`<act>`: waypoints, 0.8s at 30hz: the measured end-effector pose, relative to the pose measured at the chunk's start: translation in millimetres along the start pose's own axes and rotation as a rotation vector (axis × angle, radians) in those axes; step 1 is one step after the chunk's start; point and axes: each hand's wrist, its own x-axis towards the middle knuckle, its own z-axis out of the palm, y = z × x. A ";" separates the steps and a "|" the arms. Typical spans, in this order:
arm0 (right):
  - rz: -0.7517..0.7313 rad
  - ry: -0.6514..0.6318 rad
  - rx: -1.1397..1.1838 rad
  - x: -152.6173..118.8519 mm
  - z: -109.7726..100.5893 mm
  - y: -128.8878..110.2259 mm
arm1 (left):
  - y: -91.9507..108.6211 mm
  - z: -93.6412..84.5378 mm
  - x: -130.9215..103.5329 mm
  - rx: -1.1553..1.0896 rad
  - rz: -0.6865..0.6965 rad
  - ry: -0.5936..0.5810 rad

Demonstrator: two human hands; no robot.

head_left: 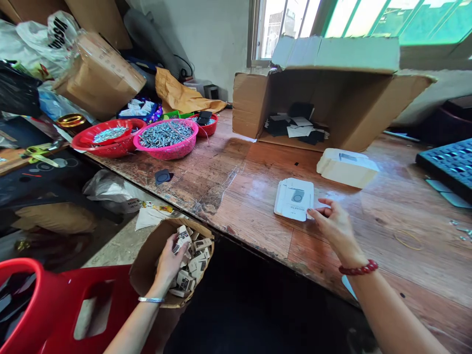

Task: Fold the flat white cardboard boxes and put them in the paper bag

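One printed carton [183, 234] in left grip [169, 261], below surface [254, 211] edge; right grip [335, 229] at MAGNETIC cards [295, 199], closure unclear. Picking, likely; lift next.

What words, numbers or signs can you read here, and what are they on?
"MAGNETIC": on the white card by the right hand; its other print is too small to read.
White plastic bag: bold black letters, too crumpled to read for sure.
Little boxes in the carton: print too small to read.
Brown taped box: faint marks, too blurred to read.
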 end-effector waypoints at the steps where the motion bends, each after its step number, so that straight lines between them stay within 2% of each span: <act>1: 0.011 -0.020 0.046 -7.0 -1.1 -5.2 | 6.4 8.8 -8.1 -0.028 0.003 -0.064; 4: 0.070 -0.111 0.237 -39.9 0.9 -26.1 | 34.1 34.6 -42.8 -0.149 -0.017 -0.308; 6: 0.201 -0.245 0.475 -68.6 8.7 -38.5 | 56.8 50.3 -69.5 -0.272 -0.056 -0.490; 7: 0.246 -0.326 0.529 -83.7 14.4 -42.7 | 67.8 57.7 -81.8 -0.457 -0.141 -0.659; 8: 0.272 -0.420 0.553 -98.5 20.9 -45.1 | 77.8 64.5 -92.5 -0.619 -0.209 -0.779; 10: 0.293 -0.574 0.540 -124.7 34.5 -44.8 | 92.7 75.4 -108.1 -0.822 -0.310 -0.932; 12: 0.218 -0.639 0.436 -143.3 45.8 -39.9 | 100.1 81.3 -116.2 -0.905 -0.378 -0.983; 13: 0.126 -0.611 0.347 -149.2 49.6 -37.0 | 101.3 82.2 -118.2 -0.917 -0.401 -0.985; 17: -0.372 -0.282 0.021 -153.7 52.9 -31.4 | 96.6 77.7 -121.2 -0.808 -0.410 -0.926; 18: -0.463 -0.246 -0.011 -151.8 52.3 -32.4 | 94.3 76.2 -122.1 -0.746 -0.402 -0.912; 19: -0.528 -0.257 -0.023 -149.4 51.9 -34.3 | 92.0 74.9 -123.4 -0.683 -0.395 -0.898; 21: -0.561 -0.377 -0.020 -144.2 52.0 -39.6 | 87.8 73.5 -127.0 -0.581 -0.393 -0.879; 24: -0.447 -0.563 -0.011 -137.1 52.7 -47.3 | 82.8 71.8 -133.3 -0.466 -0.387 -0.872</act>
